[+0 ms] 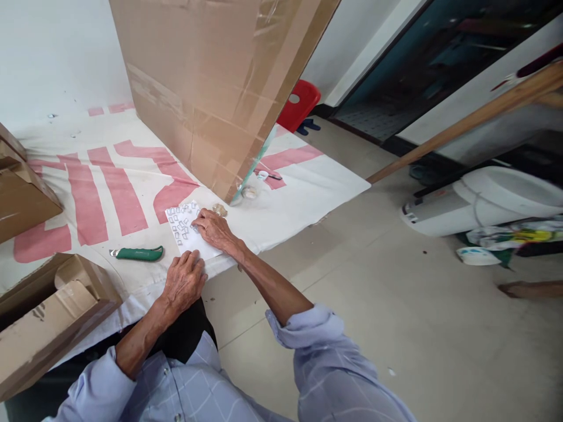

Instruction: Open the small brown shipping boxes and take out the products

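A white sheet of paper (204, 249) lies near the front edge of the cloth-covered table, bearing many small grey-outlined rectangular pieces (179, 224); whether they lie loose or are stuck on is too small to tell. Over its right part, my right hand (215, 230) has thumb and fingers pinched together at the sheet, and what they hold is hidden. My left hand (185, 280) rests at the paper's near edge, palm down, fingers laid out and slightly bent. Left of the paper is a green utility knife (139, 253). A small clear bag (220, 209) sits just beyond my right hand.
A large upright cardboard sheet (193, 88) stands on the table behind the paper. An opened cardboard box (53, 322) sits at the near left, another box (26, 196) farther back. Beyond the table are a red chair (301, 102), a wooden pole (461, 126) and a white bucket (488, 199).
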A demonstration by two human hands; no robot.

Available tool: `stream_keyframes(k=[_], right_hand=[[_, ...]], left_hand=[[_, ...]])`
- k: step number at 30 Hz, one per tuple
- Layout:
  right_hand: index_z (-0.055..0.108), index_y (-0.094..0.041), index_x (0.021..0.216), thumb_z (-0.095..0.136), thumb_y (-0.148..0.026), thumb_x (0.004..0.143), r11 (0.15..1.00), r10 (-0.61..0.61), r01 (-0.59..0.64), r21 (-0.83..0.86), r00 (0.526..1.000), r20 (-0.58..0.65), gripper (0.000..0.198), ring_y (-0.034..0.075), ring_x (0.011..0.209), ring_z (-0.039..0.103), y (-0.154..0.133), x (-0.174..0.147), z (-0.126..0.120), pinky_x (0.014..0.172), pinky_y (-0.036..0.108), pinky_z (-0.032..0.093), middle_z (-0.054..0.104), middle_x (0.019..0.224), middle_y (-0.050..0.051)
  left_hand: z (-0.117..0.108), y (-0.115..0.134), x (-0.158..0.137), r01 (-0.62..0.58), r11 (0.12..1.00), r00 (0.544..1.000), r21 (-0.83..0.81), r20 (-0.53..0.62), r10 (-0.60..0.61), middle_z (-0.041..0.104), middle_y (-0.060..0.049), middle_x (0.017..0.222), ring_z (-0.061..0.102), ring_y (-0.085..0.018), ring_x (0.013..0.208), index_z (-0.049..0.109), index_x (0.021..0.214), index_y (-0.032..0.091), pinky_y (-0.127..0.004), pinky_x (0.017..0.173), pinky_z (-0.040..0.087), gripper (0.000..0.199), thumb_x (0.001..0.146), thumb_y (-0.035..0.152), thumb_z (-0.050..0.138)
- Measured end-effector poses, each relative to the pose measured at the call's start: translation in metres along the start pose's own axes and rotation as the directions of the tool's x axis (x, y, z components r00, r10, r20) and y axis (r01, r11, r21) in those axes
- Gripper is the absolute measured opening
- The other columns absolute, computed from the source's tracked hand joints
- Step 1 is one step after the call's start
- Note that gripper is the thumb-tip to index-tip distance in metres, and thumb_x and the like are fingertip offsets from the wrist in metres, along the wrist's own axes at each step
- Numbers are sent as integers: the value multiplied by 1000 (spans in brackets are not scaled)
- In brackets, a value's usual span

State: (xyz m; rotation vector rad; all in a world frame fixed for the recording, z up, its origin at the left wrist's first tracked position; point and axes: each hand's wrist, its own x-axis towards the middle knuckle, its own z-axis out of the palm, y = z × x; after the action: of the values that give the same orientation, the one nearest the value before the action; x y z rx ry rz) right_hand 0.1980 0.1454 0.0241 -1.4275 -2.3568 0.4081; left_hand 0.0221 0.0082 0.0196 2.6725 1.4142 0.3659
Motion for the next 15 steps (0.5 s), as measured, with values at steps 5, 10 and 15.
stream_keyframes(k=[5, 10, 15], right_hand=[[87, -23, 117, 56, -10, 104, 999, 29, -29, -39, 1000, 3, 36, 25, 117, 62, 1, -1, 2, 90, 35, 49, 70, 121, 11], [87, -24, 118, 55, -10, 105, 999, 43, -43, -31, 999, 0, 37, 26, 118, 62, 2, 0, 3, 88, 35, 50, 69, 123, 11], [85, -24, 120, 55, -11, 104, 999, 39, -39, 5, 999, -18, 36, 25, 117, 63, 5, 1, 4, 91, 34, 51, 69, 123, 10]], left_hand=[[1, 0, 0, -4, 1000, 1000, 4, -5, 4, 64, -18, 151, 58, -34, 138, 65, 131, 18, -51, 104, 55, 28, 104, 25, 61], [2, 1, 0, 5, 1000, 1000, -4, -4, -5, 64, -17, 151, 58, -34, 137, 66, 130, 20, -51, 104, 55, 27, 104, 25, 61], [2, 1, 0, 12, 1000, 1000, -20, -5, -12, 64, -18, 151, 58, -35, 138, 66, 131, 20, -52, 104, 54, 28, 103, 24, 62]])
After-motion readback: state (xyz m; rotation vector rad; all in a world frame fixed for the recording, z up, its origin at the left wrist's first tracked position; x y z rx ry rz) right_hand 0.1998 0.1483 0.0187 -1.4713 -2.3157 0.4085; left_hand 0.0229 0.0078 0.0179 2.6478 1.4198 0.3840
